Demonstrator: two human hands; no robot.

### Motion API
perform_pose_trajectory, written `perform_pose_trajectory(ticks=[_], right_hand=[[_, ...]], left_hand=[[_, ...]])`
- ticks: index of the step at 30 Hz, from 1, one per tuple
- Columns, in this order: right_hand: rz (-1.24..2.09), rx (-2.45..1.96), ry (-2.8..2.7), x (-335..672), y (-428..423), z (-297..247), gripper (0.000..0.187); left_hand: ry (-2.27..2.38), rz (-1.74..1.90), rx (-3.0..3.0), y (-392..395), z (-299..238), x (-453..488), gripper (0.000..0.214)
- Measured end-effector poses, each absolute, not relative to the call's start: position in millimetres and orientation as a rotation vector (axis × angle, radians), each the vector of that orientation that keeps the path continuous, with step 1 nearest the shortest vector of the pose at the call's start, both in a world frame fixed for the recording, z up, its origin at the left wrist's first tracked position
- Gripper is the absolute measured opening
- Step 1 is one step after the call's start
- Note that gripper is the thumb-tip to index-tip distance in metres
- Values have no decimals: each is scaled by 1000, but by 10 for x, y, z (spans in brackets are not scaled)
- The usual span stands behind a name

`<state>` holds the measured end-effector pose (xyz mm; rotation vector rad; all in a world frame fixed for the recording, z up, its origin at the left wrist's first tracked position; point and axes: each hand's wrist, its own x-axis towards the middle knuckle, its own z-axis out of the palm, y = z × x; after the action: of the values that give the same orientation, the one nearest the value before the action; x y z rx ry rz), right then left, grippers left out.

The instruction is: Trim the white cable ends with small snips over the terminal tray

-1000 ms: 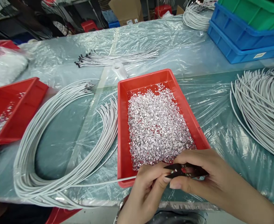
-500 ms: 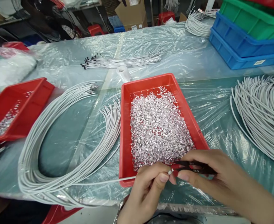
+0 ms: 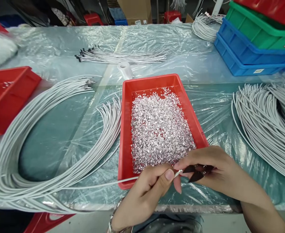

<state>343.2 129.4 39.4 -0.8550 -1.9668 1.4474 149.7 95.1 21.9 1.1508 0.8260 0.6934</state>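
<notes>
My left hand [image 3: 149,192] is closed, pinching a white cable [image 3: 101,184] close to its end between thumb and forefinger. The bright bare tip [image 3: 180,171] pokes out past the thumb. In my right hand [image 3: 220,168] is a dark pair of pliers [image 3: 199,173], its pointed jaws spread apart and aimed to the left. The right thumb and forefinger reach forward to the cable tip; whether they hold a small piece there I cannot make out. Both hands are over the near edge of a red tray [image 3: 124,129] filled with small shiny metal bits [image 3: 159,129].
A large coil of white cables [image 3: 8,155] lies left of the tray, another bundle [image 3: 261,119] to the right. Black-tipped cables [image 3: 123,56] and a white roll [image 3: 125,69] lie behind it. Stacked bins [image 3: 251,42] stand back right; another red tray [image 3: 13,94] is at left.
The pliers' jaws have drawn back from the cable tip and spread wider. My right fingertips have come up to the tip. The view has shifted slightly.
</notes>
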Motion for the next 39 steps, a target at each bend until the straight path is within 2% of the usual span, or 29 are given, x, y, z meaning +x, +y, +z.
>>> perform_pose_trajectory(ticks=[8,22,28,39], right_hand=[[1315,-848,-2084,3473,1318,452,18],[1282,-860,-2197,3526,1315,509,21],[1317,-897,-2288,3560,1315,512,8],[1468,-986,-2291,3587,1328,519,16]], left_hand=[[816,611,1083,998,260,1504,39],[853,504,1196,1023,275,1500,40],[866,481,1316,994,249,1493,37],[878,408,1418,983,212,1511,37]])
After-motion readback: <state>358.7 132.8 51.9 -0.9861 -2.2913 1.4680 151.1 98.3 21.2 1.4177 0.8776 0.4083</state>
